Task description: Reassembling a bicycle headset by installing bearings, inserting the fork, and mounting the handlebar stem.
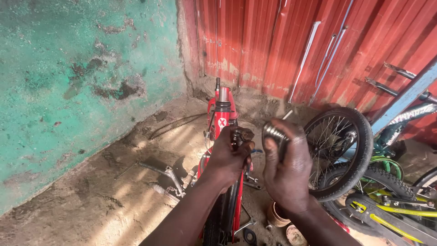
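The left hand (pixel 229 157) is clamped around a greasy dark metal fitting (pixel 242 135) on the upturned red bicycle frame (pixel 221 119); the right hand (pixel 287 165) grips a ribbed silver metal part (pixel 273 135) just beside it. Grease could let either slip onto the dirt floor (pixel 114 200).

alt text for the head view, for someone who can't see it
Left hand grips a dark part atop a red bike frame; right hand holds a ridged metal piece beside it. Behind are a green wall, a red sheet wall and a wheel.
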